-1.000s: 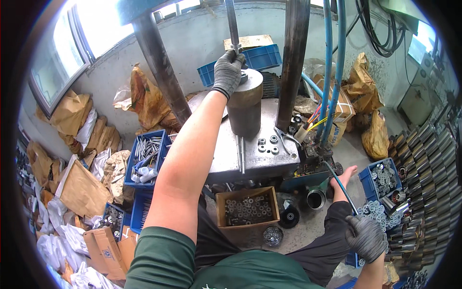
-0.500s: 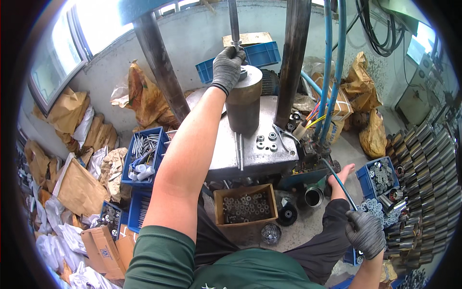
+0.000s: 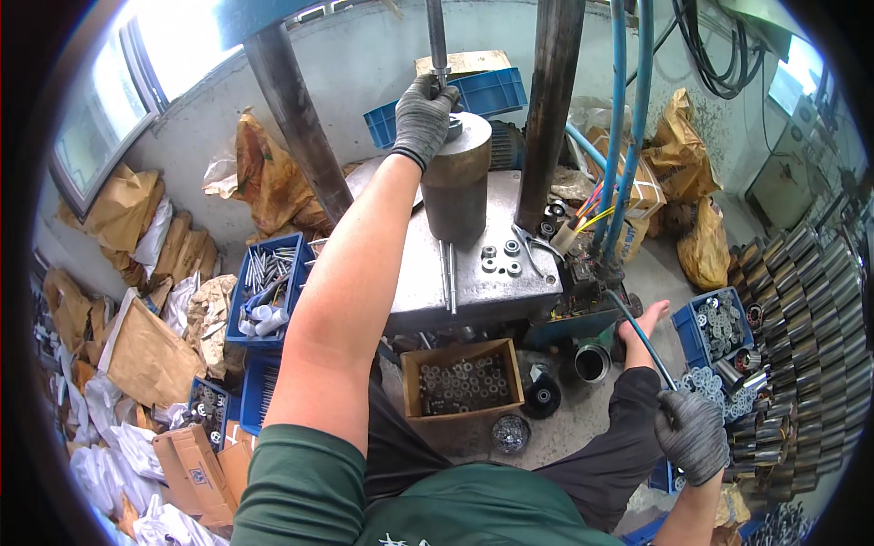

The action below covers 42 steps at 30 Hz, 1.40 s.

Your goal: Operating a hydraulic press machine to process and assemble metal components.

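Partway, I judge: my left hand (image 3: 425,116) under press ram (image 3: 436,36), grip unclear.
Right hand (image 3: 694,435) clenches lever (image 3: 642,338); four bearings (image 3: 512,247) lie loose.

The left hand (image 3: 425,120) wears a grey knitted glove (image 3: 419,135), its dark-banded cuff (image 3: 410,156) just behind the grip. A similar grey glove (image 3: 696,446) covers the right hand (image 3: 690,426). Well back from the left grip comes the short green sleeve (image 3: 305,478) of a shirt (image 3: 492,510) with white print (image 3: 393,540). Dark trousers (image 3: 596,428), left of the right grip, stop above a bare foot (image 3: 649,320).
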{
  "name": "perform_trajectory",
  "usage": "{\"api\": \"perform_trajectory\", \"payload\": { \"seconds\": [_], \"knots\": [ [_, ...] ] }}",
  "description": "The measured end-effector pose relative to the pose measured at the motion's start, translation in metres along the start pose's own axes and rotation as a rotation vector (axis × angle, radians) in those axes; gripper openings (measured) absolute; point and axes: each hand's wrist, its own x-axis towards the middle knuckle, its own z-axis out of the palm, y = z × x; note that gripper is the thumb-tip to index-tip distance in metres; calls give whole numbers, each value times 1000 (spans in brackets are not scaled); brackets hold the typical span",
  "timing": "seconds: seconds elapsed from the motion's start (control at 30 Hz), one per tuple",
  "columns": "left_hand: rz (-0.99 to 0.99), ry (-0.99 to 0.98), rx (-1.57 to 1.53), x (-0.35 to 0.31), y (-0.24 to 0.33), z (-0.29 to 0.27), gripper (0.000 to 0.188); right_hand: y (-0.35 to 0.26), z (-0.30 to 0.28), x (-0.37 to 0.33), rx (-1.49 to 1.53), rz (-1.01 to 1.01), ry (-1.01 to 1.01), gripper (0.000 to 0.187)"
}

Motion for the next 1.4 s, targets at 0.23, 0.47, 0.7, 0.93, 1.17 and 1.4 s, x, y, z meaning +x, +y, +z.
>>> {"api": "perform_trajectory", "payload": {
  "seconds": [0.23, 0.47, 0.7, 0.93, 1.17, 1.4],
  "knots": [
    [7, -7, -44, -3, 2, 2, 33, 3, 5, -3, 19, -7, 71, 16],
    [53, -11, -70, -3, -3, 3, 39, 6, 8, -4, 32, 19, 64, 17],
    [61, -40, -41, 13, -23, 3, 31, 3, -7, 14, 19, -37, 32, 25],
    [182, 39, 152, 11, -17, 1, 37, 33, -50, 154, -151, -267, 656, 32],
    [9, 103, -192, -1, -4, -5, 36, 35, -60, 192, -34, -106, 455, 39],
    [-48, -82, -398, 15, -18, -13, 32, 26, -31, 48, -62, -81, -374, 29]
  ]
}}
